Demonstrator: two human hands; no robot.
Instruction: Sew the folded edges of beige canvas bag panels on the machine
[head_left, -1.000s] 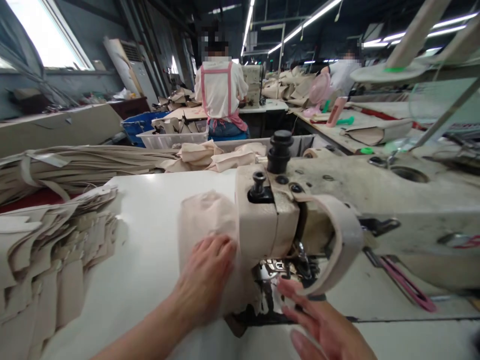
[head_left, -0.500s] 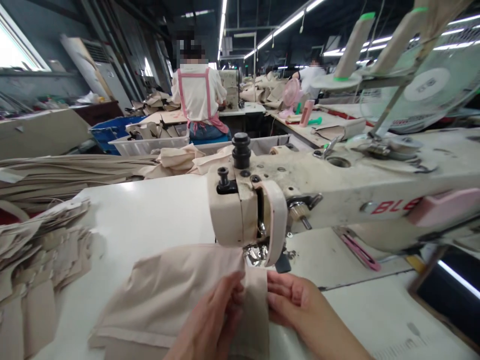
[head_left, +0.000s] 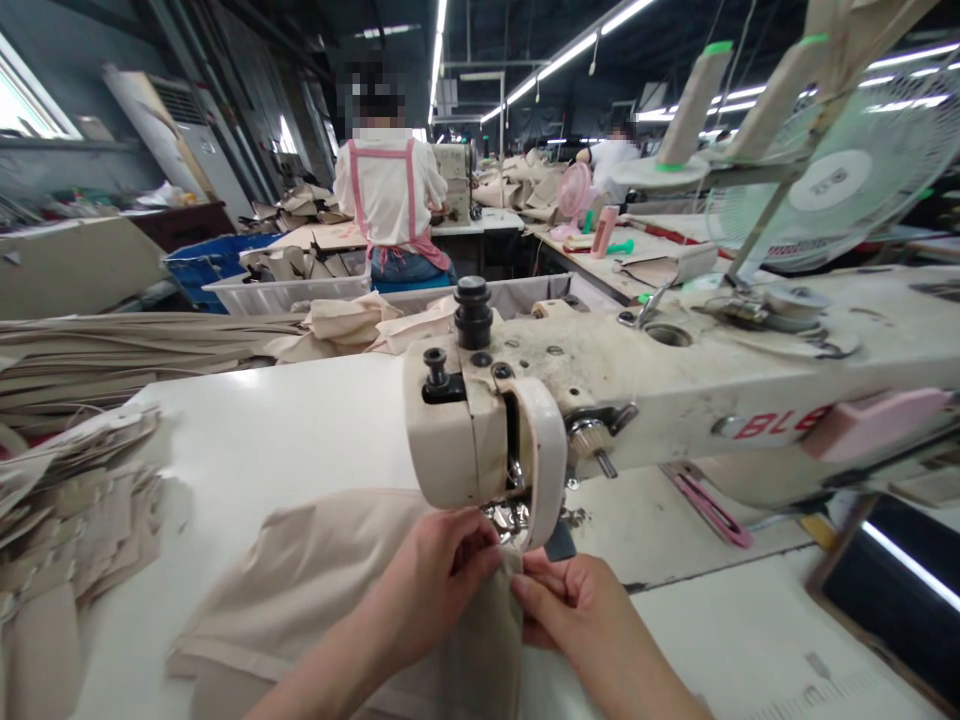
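A beige piece of fabric (head_left: 322,570) lies on the white table, its far edge at the needle end of the sewing machine (head_left: 457,430). My left hand (head_left: 450,560) pinches the fabric just in front of the presser foot (head_left: 510,520), thumb against curled fingers. On the fabric's right edge, my right hand (head_left: 562,600) grips with thumb and fingers, close beside the left. The needle itself is hidden behind the white guard and my fingers.
Stacked beige cut pieces (head_left: 90,540) lie on the left. Pink thread snips (head_left: 709,505) rest under the machine arm, with a dark-screened device (head_left: 892,580) at the right. Thread cones (head_left: 694,110) and a fan (head_left: 832,180) stand behind. A co-worker (head_left: 390,190) sits ahead, back turned.
My left hand has moved up and forward to the fabric by the presser foot. My right hand stays at the right edge, its fingers now more tightly closed. The view has shifted slightly.
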